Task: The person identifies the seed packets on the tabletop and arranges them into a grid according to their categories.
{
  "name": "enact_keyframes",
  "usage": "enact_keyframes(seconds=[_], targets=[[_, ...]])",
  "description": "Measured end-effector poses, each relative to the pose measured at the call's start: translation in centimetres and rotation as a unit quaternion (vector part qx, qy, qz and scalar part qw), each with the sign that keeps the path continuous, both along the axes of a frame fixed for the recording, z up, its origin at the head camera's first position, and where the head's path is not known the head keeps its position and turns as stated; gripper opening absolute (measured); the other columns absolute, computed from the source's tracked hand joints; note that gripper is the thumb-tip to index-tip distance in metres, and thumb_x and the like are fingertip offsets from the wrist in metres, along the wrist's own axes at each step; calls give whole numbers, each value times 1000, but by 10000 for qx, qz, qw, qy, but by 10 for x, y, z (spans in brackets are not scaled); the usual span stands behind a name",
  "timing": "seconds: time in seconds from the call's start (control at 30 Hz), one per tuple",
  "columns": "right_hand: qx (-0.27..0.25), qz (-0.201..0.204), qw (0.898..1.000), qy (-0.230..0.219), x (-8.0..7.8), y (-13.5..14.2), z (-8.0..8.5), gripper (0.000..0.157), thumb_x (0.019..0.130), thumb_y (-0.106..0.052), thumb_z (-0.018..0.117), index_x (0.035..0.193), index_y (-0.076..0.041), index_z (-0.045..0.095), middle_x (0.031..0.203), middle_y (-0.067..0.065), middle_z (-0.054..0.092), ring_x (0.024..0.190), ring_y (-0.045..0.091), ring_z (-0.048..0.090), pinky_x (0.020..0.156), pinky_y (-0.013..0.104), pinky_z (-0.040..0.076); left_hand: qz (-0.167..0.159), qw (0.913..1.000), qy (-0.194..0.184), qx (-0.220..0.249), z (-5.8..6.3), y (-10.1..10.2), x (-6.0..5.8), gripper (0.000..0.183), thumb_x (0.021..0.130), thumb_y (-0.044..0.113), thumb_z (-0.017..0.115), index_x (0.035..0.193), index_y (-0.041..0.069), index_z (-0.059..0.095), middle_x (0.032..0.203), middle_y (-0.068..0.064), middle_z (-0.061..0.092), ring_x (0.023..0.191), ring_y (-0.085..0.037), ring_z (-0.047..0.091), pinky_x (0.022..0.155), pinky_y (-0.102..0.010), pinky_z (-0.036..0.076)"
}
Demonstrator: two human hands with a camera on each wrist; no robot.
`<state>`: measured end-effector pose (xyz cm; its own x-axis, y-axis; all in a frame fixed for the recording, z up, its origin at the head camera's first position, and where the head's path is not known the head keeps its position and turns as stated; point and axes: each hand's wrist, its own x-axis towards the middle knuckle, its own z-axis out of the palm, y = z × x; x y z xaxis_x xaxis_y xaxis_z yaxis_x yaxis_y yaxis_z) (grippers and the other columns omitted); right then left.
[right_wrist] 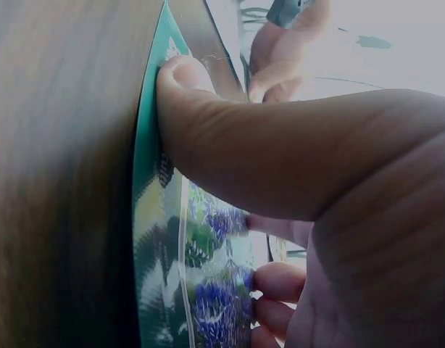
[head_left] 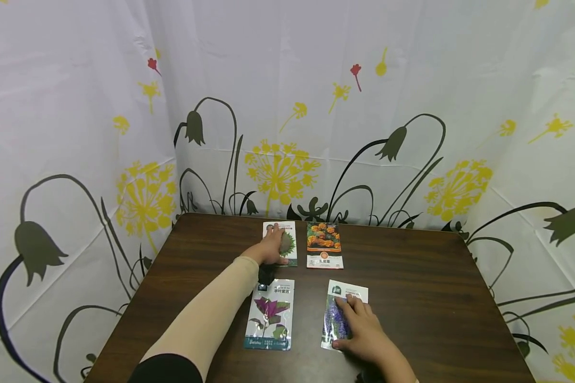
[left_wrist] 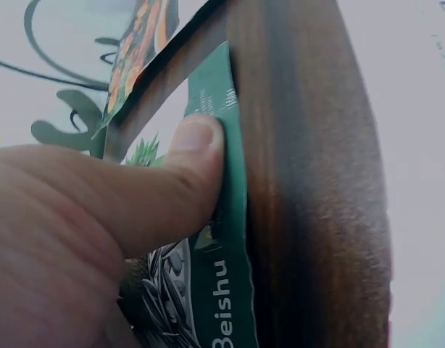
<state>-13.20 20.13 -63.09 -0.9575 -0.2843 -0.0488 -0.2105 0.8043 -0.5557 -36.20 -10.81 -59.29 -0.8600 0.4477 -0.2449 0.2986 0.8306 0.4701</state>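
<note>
My left hand (head_left: pixel 267 249) rests on a white and green seed packet (head_left: pixel 289 246) near the table's far edge, its fingers stretched over the front. In the left wrist view the thumb presses the green strip of this packet (left_wrist: pixel 224 301), beside printed striped seeds. Nearer, on the right, my right hand (head_left: pixel 366 331) lies on a seed packet with purple-blue flowers (head_left: pixel 333 321). Its thumb touches the bottom green band of that packet (right_wrist: pixel 151 163) in the right wrist view, while the other fingertips lie across the print. Both packets lie on the table.
A seed packet with orange flowers (head_left: pixel 324 246) lies just right of the left hand's packet. Below the left hand is a packet with a purple-leaved plant (head_left: pixel 269 315). A flower-printed white curtain (head_left: pixel 287 80) hangs behind the dark wooden table (head_left: pixel 412 271).
</note>
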Motion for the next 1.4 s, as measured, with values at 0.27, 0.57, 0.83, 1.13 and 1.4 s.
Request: enact_keyframes(seconds=[0.27, 0.57, 0.83, 1.13, 1.4], targets=[[145, 492, 9985, 178, -3, -19, -4, 108, 71, -52, 98, 162, -18, 51, 164, 26, 46, 144, 47, 46, 112, 71, 43, 229, 9985, 424, -278, 1, 2, 12, 96, 91, 28, 91, 163, -7, 37, 176, -39, 12, 167, -56, 9, 134, -64, 22], [341, 863, 9953, 266, -5, -40, 0, 106, 74, -53, 97, 162, -17, 51, 162, 24, 47, 141, 44, 48, 108, 70, 46, 606, 9918, 857, -734, 5, 5, 30, 83, 90, 35, 91, 157, 6, 50, 159, -29, 39, 150, -51, 37, 117, -65, 43], [419, 878, 9949, 280, -9, -42, 2, 103, 74, -53, 97, 159, -17, 52, 162, 24, 47, 140, 43, 49, 107, 68, 47, 528, 9949, 590, -630, 7, 6, 27, 91, 94, 31, 88, 168, 8, 39, 166, -27, 35, 156, -48, 36, 119, -64, 44], [663, 970, 9917, 531, -9, -57, 6, 83, 74, -54, 97, 141, -21, 60, 159, 21, 49, 143, 44, 50, 111, 65, 48, 724, 9969, 239, -178, 7, 7, 29, 75, 93, 13, 83, 155, -2, 45, 170, -34, 25, 159, -54, 27, 126, -68, 32], [741, 1051, 9883, 819, -6, -55, 17, 72, 79, -45, 96, 138, -18, 66, 149, 16, 56, 136, 40, 55, 108, 63, 49, 861, 9911, 493, 886, 3, 4, 41, 34, 92, 3, 68, 124, 3, 61, 165, -30, 30, 161, -51, 25, 125, -62, 32]])
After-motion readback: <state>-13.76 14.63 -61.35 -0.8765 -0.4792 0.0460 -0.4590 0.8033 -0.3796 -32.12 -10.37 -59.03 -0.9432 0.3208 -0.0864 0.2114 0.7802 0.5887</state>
